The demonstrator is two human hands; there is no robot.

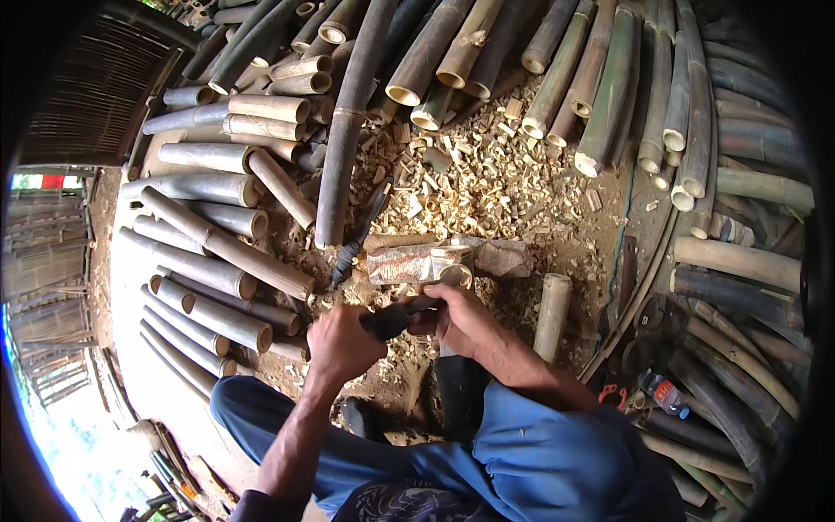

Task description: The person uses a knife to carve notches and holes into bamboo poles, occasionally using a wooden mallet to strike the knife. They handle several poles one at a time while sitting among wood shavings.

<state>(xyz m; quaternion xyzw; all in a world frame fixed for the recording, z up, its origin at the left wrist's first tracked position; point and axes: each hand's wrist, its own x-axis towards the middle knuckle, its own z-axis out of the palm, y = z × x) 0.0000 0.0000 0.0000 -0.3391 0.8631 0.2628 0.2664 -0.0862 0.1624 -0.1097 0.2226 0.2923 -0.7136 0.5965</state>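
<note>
My left hand (346,342) is closed around the dark wrapped handle of a knife (387,323), in front of my knees. Close beside it, my right hand (465,322) pinches the grey blade end, its thumb on top; the fingers underneath are partly hidden. Just beyond the right hand, a short bamboo tube (454,275) rests with its open end toward me. It lies against a pale, rough log block (404,264) set crosswise on the ground. Another tool with a black wrapped handle (346,258) lies to the left of the block.
Cut bamboo tubes (209,265) lie stacked at left; longer poles (609,96) fan out at the back and right. Wood shavings (470,191) cover the ground ahead. A bamboo piece (553,315) lies right of the block. A plastic bottle (664,393) rests by my right knee.
</note>
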